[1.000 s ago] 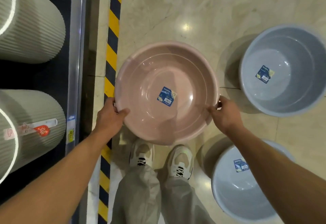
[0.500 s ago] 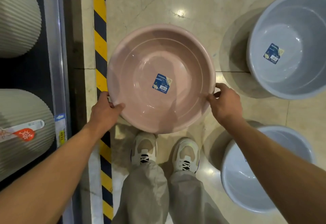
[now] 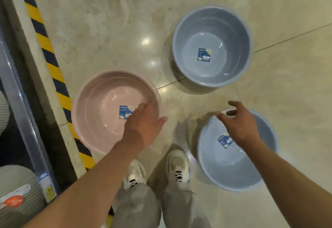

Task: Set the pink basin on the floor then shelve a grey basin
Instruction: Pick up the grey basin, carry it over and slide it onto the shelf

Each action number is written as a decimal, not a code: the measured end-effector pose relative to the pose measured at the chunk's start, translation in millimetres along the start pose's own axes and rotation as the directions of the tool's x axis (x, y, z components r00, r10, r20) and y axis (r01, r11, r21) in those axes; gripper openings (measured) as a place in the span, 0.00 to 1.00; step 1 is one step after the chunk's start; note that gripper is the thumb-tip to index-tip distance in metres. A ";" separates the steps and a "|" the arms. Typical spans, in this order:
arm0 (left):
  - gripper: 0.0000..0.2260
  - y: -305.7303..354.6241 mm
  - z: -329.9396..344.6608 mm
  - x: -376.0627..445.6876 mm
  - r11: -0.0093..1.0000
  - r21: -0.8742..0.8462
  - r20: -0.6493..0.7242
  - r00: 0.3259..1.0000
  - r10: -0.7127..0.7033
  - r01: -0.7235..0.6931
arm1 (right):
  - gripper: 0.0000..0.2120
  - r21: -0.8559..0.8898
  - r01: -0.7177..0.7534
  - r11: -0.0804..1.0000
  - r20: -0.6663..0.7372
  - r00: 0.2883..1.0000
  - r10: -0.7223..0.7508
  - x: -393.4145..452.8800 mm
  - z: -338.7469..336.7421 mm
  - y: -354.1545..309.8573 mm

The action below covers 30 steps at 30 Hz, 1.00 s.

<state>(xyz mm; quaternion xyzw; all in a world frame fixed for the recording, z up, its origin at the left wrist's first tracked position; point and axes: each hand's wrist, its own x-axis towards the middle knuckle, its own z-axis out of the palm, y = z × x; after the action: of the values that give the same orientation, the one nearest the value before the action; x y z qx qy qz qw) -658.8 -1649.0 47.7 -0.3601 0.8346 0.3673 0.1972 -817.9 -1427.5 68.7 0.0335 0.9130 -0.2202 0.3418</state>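
The pink basin (image 3: 100,113) sits on the marble floor beside the striped floor tape, a blue label on its bottom. My left hand (image 3: 143,125) hovers open over its right rim, holding nothing. A near grey basin (image 3: 233,163) stands on the floor by my right foot. My right hand (image 3: 237,122) is open above that basin's far rim, fingers spread and curled, apparently not touching it. A second grey basin (image 3: 212,46) rests farther away on the floor.
Yellow-and-black hazard tape (image 3: 52,66) runs along the shelf base at left. The metal shelf edge (image 3: 21,120) carries a price tag, with ribbed grey bins (image 3: 19,192) on the shelf. My shoes (image 3: 177,166) stand between the pink basin and the near grey one.
Both hands held the pink basin by its rim before; it now rests on the floor, released. My left hand is over its right side, my right hand over the near grey basin.
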 end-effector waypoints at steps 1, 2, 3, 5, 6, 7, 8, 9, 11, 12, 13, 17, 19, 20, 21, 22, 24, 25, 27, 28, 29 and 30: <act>0.26 21.0 7.7 3.9 0.995 0.078 0.049 0.997 0.055 -0.059 | 0.29 0.023 -0.029 0.999 -0.037 0.999 0.030 -1.8 -17.4 16.7; 0.27 39.8 15.4 6.8 0.985 0.125 0.083 0.990 0.112 -0.121 | 0.29 0.044 -0.058 0.997 -0.077 0.995 0.061 -3.6 -33.2 35.1; 0.27 56.4 23.7 9.2 0.974 0.148 0.111 0.982 0.155 -0.171 | 0.29 0.063 -0.094 0.994 -0.113 0.989 0.100 -5.8 -47.8 55.0; 0.28 83.7 42.3 13.3 0.960 0.172 0.162 0.968 0.194 -0.221 | 0.29 0.102 -0.184 0.978 -0.161 0.967 0.199 -11.9 -71.3 97.4; 0.28 94.8 53.4 14.3 0.955 0.185 0.188 0.962 0.196 -0.231 | 0.30 0.135 -0.231 0.963 -0.178 0.951 0.253 -15.6 -79.4 119.8; 0.29 103.5 65.5 15.2 0.952 0.195 0.209 0.958 0.194 -0.236 | 0.30 0.176 -0.274 0.945 -0.199 0.931 0.307 -19.8 -84.6 142.3; 0.29 109.2 78.8 16.1 0.951 0.197 0.219 0.957 0.193 -0.237 | 0.31 0.219 -0.316 0.923 -0.220 0.906 0.362 -23.8 -86.5 163.8; 0.29 111.8 91.9 17.9 0.954 0.189 0.214 0.958 0.189 -0.231 | 0.31 0.257 -0.357 0.898 -0.232 0.879 0.416 -27.5 -85.4 183.6; 0.30 111.3 119.3 21.5 0.962 0.174 0.220 0.961 0.168 -0.208 | 0.32 0.303 -0.431 0.850 -0.225 0.834 0.504 -34.9 -76.1 221.4; 0.32 109.3 132.1 23.5 0.966 0.177 0.240 0.960 0.142 -0.187 | 0.32 0.311 -0.460 0.832 -0.208 0.821 0.531 -38.1 -68.0 238.4; 0.34 106.4 144.2 26.7 0.969 0.189 0.261 0.960 0.105 -0.157 | 0.33 0.316 -0.481 0.818 -0.192 0.812 0.552 -40.0 -57.9 253.9; 0.38 88.7 179.6 44.1 0.966 0.247 0.279 0.960 0.010 -0.082 | 0.35 0.347 -0.570 0.744 -0.118 0.761 0.638 -36.2 -12.8 298.0; 0.31 75.7 191.6 48.3 0.968 0.240 0.299 0.954 -0.006 -0.069 | 0.36 0.391 -0.598 0.699 -0.070 0.738 0.671 -34.0 11.8 310.2; 0.27 69.0 197.1 49.4 0.972 0.230 0.312 0.950 -0.018 -0.057 | 0.36 0.408 -0.610 0.679 -0.046 0.729 0.683 -33.0 23.7 314.0; 0.23 63.1 202.6 50.4 0.977 0.209 0.324 0.945 -0.037 -0.034 | 0.34 0.421 -0.619 0.663 -0.019 0.724 0.689 -31.6 35.3 316.9; 0.20 59.3 207.7 51.3 0.983 0.182 0.335 0.940 -0.057 -0.005 | 0.32 0.435 -0.627 0.646 0.010 0.721 0.693 -30.3 45.9 319.0; 0.15 57.0 217.0 52.1 0.990 0.136 0.340 0.937 -0.075 0.030 | 0.28 0.476 -0.638 0.605 0.044 0.704 0.708 -29.4 62.5 320.4; 0.11 57.4 219.5 52.3 0.992 0.122 0.328 0.942 -0.075 0.036 | 0.26 0.494 -0.640 0.589 0.035 0.691 0.722 -29.7 67.1 319.5; 0.07 60.0 217.1 53.0 0.993 0.104 0.295 0.952 -0.086 0.057 | 0.23 0.490 -0.637 0.595 0.002 0.684 0.730 -30.8 68.0 315.6; 0.08 61.4 212.5 52.1 0.992 0.105 0.290 0.952 -0.094 0.066 | 0.21 0.480 -0.627 0.614 -0.011 0.695 0.719 -32.5 64.1 311.4; 0.09 62.7 205.8 50.6 0.991 0.114 0.292 0.951 -0.096 0.065 | 0.19 0.479 -0.609 0.632 -0.026 0.710 0.704 -34.3 57.4 305.2; 0.11 64.8 197.5 48.5 0.990 0.134 0.302 0.949 -0.092 0.053 | 0.17 0.482 -0.593 0.646 -0.038 0.722 0.691 -36.1 48.4 298.2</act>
<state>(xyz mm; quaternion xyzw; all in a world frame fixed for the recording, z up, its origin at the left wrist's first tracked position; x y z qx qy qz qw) -726.6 -1491.5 -79.4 -0.3160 0.8013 0.3585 0.3600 -697.8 -1176.2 -53.7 0.4564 0.7984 -0.2771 0.2783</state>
